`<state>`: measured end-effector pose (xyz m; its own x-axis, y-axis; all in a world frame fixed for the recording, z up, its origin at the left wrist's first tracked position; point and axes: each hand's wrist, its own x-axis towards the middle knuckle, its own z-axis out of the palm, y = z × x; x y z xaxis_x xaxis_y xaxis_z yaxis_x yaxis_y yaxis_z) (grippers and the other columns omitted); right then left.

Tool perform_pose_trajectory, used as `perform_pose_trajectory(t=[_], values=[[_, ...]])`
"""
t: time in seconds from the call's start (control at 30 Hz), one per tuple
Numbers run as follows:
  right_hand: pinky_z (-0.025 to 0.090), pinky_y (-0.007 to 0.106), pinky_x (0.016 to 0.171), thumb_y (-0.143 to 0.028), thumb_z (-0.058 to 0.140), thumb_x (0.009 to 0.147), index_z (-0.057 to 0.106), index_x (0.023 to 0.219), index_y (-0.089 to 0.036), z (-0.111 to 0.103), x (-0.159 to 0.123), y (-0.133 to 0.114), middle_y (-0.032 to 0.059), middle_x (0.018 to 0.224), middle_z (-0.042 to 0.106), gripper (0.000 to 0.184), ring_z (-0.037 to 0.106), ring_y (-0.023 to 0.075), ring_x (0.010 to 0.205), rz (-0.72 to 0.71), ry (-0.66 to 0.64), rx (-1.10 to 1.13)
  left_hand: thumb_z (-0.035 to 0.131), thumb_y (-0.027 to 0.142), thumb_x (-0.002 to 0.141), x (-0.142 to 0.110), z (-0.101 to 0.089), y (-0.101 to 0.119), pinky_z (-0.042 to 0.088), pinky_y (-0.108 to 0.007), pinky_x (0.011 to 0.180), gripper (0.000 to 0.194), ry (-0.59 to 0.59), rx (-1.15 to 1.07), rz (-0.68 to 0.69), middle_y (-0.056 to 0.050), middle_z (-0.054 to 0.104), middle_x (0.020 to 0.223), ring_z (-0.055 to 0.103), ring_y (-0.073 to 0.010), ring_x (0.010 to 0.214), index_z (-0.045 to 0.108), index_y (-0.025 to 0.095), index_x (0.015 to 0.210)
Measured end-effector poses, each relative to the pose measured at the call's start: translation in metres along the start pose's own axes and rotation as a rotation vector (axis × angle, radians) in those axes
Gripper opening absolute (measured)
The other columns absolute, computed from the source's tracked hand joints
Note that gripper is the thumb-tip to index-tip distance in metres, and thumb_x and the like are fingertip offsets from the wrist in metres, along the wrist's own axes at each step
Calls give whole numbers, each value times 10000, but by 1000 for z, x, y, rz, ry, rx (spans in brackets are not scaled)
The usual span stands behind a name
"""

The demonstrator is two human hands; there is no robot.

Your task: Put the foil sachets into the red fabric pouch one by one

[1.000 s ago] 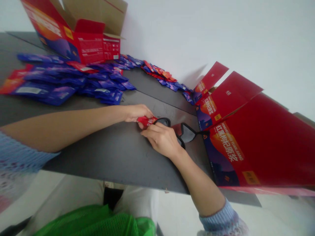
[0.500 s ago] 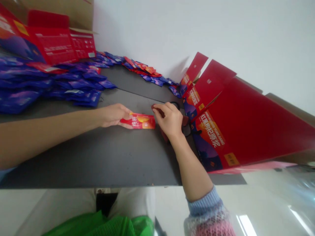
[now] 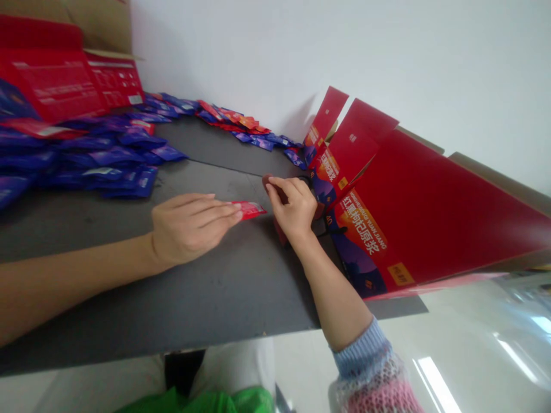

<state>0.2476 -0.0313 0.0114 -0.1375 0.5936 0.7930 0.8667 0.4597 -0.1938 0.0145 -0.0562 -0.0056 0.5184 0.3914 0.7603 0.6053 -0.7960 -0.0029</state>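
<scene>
My left hand (image 3: pixel 193 226) is closed around a small red sachet (image 3: pixel 253 210), back of the hand upward, and the sachet's free end points right. Just right of it, my right hand (image 3: pixel 295 206) is curled with thumb and forefinger together at a reddish-brown piece (image 3: pixel 267 181). What that piece is I cannot make out; more reddish-brown shows beneath the hand. A black-rimmed object (image 3: pixel 306 180) is mostly hidden behind the right hand, against the red carton (image 3: pixel 379 229). The sachet and right hand are slightly apart.
Blue and red sachets lie in a heap (image 3: pixel 99 152) on the left of the grey table (image 3: pixel 215 310). A row of sachets (image 3: pixel 235 120) runs along the white wall. An open red carton (image 3: pixel 64 86) stands at the back left. Green material (image 3: pixel 241 401) lies on my lap.
My left hand has drawn the sachet away from the right hand and turned it, showing its edge more. My right hand has risen off it. The view has swung right.
</scene>
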Motion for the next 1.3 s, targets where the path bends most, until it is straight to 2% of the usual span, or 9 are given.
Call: perform_pose_trajectory(t=[0.07, 0.13, 0.27, 0.43, 0.6, 0.67, 0.77, 1.07, 1.3], values=[[504, 301, 862, -348, 535, 1014, 754, 1070, -232, 2, 0, -1, 60, 989, 737, 254, 653, 173, 921, -1, -16, 14, 537, 177, 965, -4, 6, 14, 504, -343, 1003, 264, -125, 83, 53, -29, 800, 1053, 749, -182, 943, 789, 250, 996], [503, 302, 884, -349, 529, 1016, 752, 1087, -230, 1, 1, -3, 65, 1016, 741, 263, 656, 178, 951, -1, -78, 27, 471, 118, 967, -9, 12, 34, 529, -391, 962, 327, -278, 186, 5, -141, 788, 1047, 757, -238, 911, 797, 145, 978], [491, 358, 971, -383, 502, 1020, 731, 1168, -242, -10, 5, -12, 80, 1131, 731, 307, 644, 216, 1076, 29, -203, 68, 464, 126, 966, -20, 13, 69, 583, -426, 838, 345, -332, 353, 12, -299, 742, 1032, 767, -322, 868, 778, -9, 1006], [472, 423, 1025, -428, 452, 1028, 665, 1291, -254, -18, 4, -33, 85, 1222, 702, 381, 614, 248, 1165, 11, -287, 174, 499, 112, 942, -21, 6, 77, 588, -438, 819, 307, -350, 379, 35, -287, 754, 997, 767, -333, 869, 789, 14, 961], [446, 385, 1041, -455, 536, 994, 668, 1239, -221, -4, -7, -49, 71, 1268, 678, 364, 572, 228, 1179, -266, -653, 298, 548, 94, 904, -15, 4, 74, 573, -412, 712, 270, -402, 319, 76, -238, 754, 770, 739, -305, 698, 785, 52, 779], [437, 375, 1038, -459, 544, 993, 707, 1148, -223, 1, -8, -51, 60, 1266, 676, 326, 555, 225, 1173, -300, -722, 277, 540, 98, 912, -14, 3, 74, 565, -397, 677, 287, -413, 327, 78, -205, 749, 726, 724, -286, 662, 782, 78, 758], [453, 373, 986, -466, 560, 986, 736, 1090, -250, 3, -6, -48, 45, 1317, 646, 297, 541, 231, 1160, -225, -710, 166, 515, 107, 927, -14, 3, 74, 574, -402, 719, 305, -400, 377, 96, -240, 765, 836, 742, -296, 739, 791, 62, 805], [481, 423, 867, -380, 638, 942, 669, 1260, -262, 11, 1, -13, 99, 1240, 693, 341, 587, 300, 1075, 169, -625, -227, 470, 110, 951, -16, 5, 76, 588, -407, 725, 335, -418, 436, 112, -292, 756, 954, 764, -330, 827, 790, 10, 959], [469, 335, 787, -378, 585, 958, 646, 1144, -243, 9, 2, 8, 40, 990, 728, 238, 641, 228, 911, 321, -358, -109, 463, 123, 965, -15, 5, 67, 582, -423, 703, 345, -391, 235, 66, -256, 760, 867, 747, -311, 752, 783, 56, 854]])
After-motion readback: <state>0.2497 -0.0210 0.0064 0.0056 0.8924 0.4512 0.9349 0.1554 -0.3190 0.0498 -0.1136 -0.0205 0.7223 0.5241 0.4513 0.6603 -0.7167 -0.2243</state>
